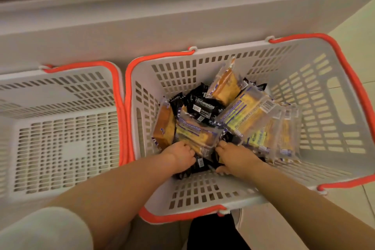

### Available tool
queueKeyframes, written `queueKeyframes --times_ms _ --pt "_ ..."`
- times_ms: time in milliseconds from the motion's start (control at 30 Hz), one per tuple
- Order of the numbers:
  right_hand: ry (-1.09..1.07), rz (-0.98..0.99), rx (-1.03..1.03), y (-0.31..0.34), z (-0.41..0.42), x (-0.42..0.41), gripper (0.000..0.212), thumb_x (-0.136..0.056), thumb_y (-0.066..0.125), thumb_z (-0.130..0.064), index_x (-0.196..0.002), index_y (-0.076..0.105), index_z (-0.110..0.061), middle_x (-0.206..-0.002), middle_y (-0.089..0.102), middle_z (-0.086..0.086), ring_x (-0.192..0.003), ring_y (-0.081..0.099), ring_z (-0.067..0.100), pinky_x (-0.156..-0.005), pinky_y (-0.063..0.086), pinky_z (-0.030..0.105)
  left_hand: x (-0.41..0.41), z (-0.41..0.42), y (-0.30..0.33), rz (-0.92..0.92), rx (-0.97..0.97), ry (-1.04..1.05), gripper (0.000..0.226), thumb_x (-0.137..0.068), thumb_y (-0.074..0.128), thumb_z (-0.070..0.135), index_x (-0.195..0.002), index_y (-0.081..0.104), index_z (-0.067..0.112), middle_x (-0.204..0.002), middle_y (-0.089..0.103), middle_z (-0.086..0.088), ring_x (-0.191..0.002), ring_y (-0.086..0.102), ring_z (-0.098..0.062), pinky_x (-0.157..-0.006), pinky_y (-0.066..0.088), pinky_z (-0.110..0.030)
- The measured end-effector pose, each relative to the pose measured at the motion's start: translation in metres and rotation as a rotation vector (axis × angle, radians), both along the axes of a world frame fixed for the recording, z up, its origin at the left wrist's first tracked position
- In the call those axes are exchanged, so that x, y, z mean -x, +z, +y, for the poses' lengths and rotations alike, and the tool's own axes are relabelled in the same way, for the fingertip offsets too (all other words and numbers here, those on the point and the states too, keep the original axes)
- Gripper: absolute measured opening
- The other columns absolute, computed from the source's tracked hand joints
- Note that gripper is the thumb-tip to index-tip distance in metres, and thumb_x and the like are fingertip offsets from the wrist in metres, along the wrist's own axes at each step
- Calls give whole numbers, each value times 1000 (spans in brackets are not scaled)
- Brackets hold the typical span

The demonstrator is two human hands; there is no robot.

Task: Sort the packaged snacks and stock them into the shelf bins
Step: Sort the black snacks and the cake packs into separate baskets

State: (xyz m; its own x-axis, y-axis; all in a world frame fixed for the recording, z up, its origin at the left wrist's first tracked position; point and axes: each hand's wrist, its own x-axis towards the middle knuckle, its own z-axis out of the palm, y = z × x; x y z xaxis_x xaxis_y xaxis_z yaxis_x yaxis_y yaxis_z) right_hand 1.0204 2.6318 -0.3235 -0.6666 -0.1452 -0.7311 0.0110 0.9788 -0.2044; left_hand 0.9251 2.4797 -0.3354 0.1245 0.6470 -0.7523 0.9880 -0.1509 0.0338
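Baskets: two white slotted plastic baskets with orange handles, one on the left (60, 148) and one on the right (324, 117). Clear-wrapped yellow cake packets (249, 115): at least six visible, all in the right basket. Black-wrapped snack packets (203, 107): several, overlapped, so an exact count cannot be told. Hands: two, a left hand (181, 157) and a right hand (235, 156), both in the right basket.

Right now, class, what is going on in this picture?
A person reaches both hands into a white basket with orange handles holding mixed snack packs. The left hand and right hand grip a clear yellow snack pack from either side, above black packs. A second basket beside it on the left holds no packs. Sorting seems barely begun.
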Motion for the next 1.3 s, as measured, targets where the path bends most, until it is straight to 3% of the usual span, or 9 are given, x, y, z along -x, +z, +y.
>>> queueKeyframes --times_ms 300,533,667,767,900,1000,1100,1167,1300 --pt "64 213 -170 -16 10 -4 96 -85 49 -61 -149 3 -7 -158 4 8 -145 4 24 -115 11 40 -11 -4 -1 34 83 41 38 -99 40 12 -137 37 10 -139 44 -11 -126 39 -28 -98 35 -37" --pt "77 161 -183 -9 8 8 82 -73 68 -53 -134 34 -9 -135 31 11 -124 31 29 -102 30 40 -13 -6 5 124 -96 -46 36 -94 49 11 -130 51 7 -137 44 -13 -123 40 -29 -101 32 -36" --pt "50 103 -172 -10 2 7 84 -75 72 -40 -139 26 -9 -142 29 12 -132 29 29 -104 31 40 -13 -13 10 67 -119 15 38 -93 49 10 -131 47 9 -136 46 -13 -124 41 -29 -103 32 -39" --pt "3 73 -206 -5 2 10 78 -80 70 -27 -139 23 -9 -134 44 12 -123 44 30 -94 40 40 -5 -14 26 31 -163 129 36 -92 50 9 -127 45 8 -128 54 -13 -117 49 -29 -99 36 -41" --pt "-303 177 -84 14 12 3 54 -81 70 -30 -121 38 -15 -117 57 7 -105 57 28 -75 45 36 4 -6 65 -166 -358 569 43 -85 62 31 -119 45 11 -111 59 -7 -103 56 -26 -81 45 -36" --pt "-848 370 262 45 19 -5 48 -76 76 -29 -115 48 -20 -105 62 -1 -96 60 20 -69 44 29 11 -14 97 -473 -621 1151 37 -82 64 39 -108 52 16 -95 63 2 -88 62 -17 -67 47 -22" --pt "-1188 430 682 89 8 4 30 -78 74 -28 -99 53 -34 -102 65 -11 -91 60 5 -72 47 25 19 -35 127 -806 -709 1673 32 -81 68 35 -109 61 23 -95 69 11 -86 64 -4 -72 48 -15" --pt "-1290 318 920 115 -13 13 30 -81 71 -28 -104 55 -37 -107 67 -10 -95 64 8 -84 51 34 26 -51 146 -991 -754 1886 19 -81 69 30 -99 66 27 -85 71 13 -79 67 -1 -66 51 -14" --pt "-1213 280 1102 151 -68 41 36 -80 72 -18 -100 52 -41 -90 70 -19 -80 67 -1 -70 52 22 55 -106 180 -1016 -880 2072 10 -83 68 24 -92 68 19 -81 74 3 -76 71 -12 -68 57 -25"
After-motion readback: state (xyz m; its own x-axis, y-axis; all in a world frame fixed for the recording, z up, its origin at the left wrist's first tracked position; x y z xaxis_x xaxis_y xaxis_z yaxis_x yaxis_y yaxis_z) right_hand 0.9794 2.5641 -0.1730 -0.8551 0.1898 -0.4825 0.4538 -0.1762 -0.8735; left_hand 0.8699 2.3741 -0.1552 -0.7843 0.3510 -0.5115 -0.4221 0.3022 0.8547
